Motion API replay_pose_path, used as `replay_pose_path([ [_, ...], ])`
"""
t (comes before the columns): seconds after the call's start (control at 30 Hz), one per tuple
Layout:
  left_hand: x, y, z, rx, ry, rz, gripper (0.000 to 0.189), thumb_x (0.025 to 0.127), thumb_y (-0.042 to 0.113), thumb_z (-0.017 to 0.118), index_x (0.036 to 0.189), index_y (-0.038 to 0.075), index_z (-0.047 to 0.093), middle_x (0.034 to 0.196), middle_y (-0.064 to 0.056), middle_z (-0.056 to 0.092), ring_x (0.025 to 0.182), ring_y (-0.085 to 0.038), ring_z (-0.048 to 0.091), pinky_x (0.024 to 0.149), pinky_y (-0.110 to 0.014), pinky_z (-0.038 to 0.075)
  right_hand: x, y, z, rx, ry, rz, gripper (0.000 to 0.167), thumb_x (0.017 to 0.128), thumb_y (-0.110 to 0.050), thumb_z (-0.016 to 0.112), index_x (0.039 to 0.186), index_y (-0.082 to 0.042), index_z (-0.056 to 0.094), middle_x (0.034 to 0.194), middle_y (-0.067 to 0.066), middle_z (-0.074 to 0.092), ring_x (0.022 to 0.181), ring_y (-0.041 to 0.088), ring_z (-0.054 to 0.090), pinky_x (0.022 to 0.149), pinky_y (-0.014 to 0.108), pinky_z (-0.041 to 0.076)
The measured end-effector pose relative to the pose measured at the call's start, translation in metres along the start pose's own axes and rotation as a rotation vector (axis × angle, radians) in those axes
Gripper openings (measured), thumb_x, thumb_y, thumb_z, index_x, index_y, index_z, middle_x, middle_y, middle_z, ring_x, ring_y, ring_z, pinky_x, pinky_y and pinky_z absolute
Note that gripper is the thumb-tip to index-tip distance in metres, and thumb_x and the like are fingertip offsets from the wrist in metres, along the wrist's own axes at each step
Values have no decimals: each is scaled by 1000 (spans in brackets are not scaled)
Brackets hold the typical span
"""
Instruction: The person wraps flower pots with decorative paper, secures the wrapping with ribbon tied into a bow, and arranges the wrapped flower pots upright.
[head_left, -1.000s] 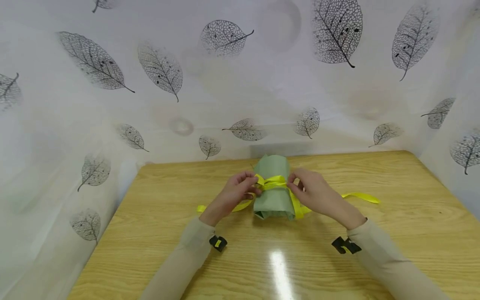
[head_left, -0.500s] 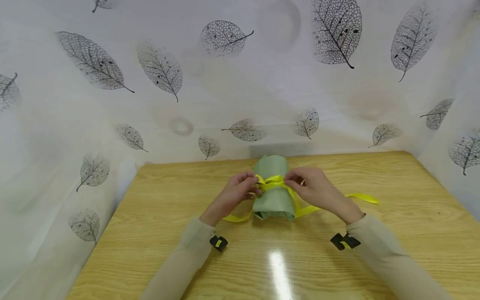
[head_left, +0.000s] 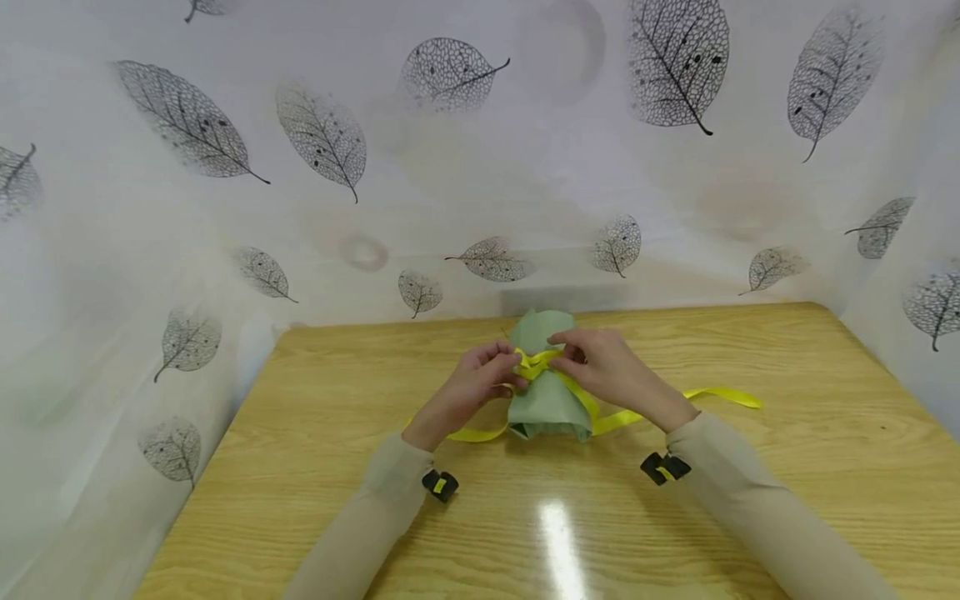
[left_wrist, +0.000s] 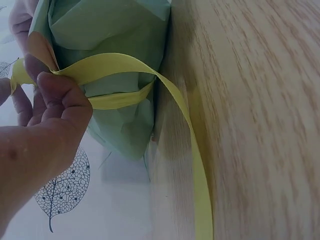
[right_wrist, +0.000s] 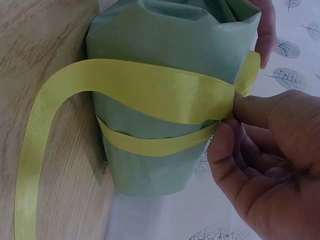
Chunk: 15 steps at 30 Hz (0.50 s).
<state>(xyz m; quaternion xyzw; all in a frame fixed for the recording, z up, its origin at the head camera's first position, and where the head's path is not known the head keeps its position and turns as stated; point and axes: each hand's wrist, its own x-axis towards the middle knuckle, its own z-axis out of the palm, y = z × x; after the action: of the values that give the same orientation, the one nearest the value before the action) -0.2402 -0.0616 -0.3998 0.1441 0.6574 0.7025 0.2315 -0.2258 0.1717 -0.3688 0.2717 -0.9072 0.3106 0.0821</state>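
Note:
A bundle wrapped in pale green paper (head_left: 549,407) lies on the table, narrowed at its middle where a yellow ribbon (head_left: 534,365) goes round it. My left hand (head_left: 483,372) pinches the ribbon at the bundle's left side, near a small loop. From the other side my right hand (head_left: 600,363) pinches the ribbon by the knot, its index finger reaching over the paper. In the right wrist view a wide ribbon tail (right_wrist: 160,90) runs from thumb and fingertips across the paper. The knot itself is partly hidden by fingers.
One ribbon tail (head_left: 723,396) trails on the wooden table (head_left: 375,517) to the right; another (head_left: 480,434) curves out at the left. A white curtain with leaf prints (head_left: 525,167) hangs behind the table. Each sleeve bears a dark wrist device.
My right hand has shifted left toward the knot, and its index finger now stretches over the paper. The left ribbon tail has dropped lower. My left hand stays nearly in place.

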Motion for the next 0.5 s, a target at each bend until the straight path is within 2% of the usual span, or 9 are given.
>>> replay_pose_path([
  [0.17, 0, 1, 0, 5, -9, 11, 10, 107, 20, 52, 105, 12, 57, 112, 3, 65, 86, -10, 67, 76, -24, 53, 3, 0, 2, -27, 9, -16, 10, 93, -6, 72, 100, -1, 77, 72, -1, 67, 62, 5, 52, 59, 22, 45],
  [0.27, -1, 2, 0, 16, -11, 19, 10, 106, 18, 52, 106, 10, 57, 119, 2, 66, 87, -10, 66, 76, -24, 54, 4, -1, 3, -64, 35, -27, 4, 91, -5, 71, 91, -2, 74, 77, 3, 65, 67, 12, 54, 62, 25, 46],
  [0.4, -1, 3, 0, 52, -39, 42, 11, 106, 17, 52, 108, 8, 57, 110, 1, 66, 87, -11, 65, 77, -25, 54, 6, -2, 5, -94, 63, -22, 3, 87, -6, 71, 87, -5, 68, 87, 7, 62, 78, 20, 58, 71, 32, 49],
  [0.5, -1, 3, -1, 90, -68, 50, 11, 106, 17, 52, 107, 7, 57, 100, 1, 64, 85, -11, 65, 76, -25, 54, 7, -1, 6, -81, 61, -23, 9, 85, -3, 70, 85, -8, 63, 86, 6, 62, 79, 19, 57, 72, 33, 49],
])
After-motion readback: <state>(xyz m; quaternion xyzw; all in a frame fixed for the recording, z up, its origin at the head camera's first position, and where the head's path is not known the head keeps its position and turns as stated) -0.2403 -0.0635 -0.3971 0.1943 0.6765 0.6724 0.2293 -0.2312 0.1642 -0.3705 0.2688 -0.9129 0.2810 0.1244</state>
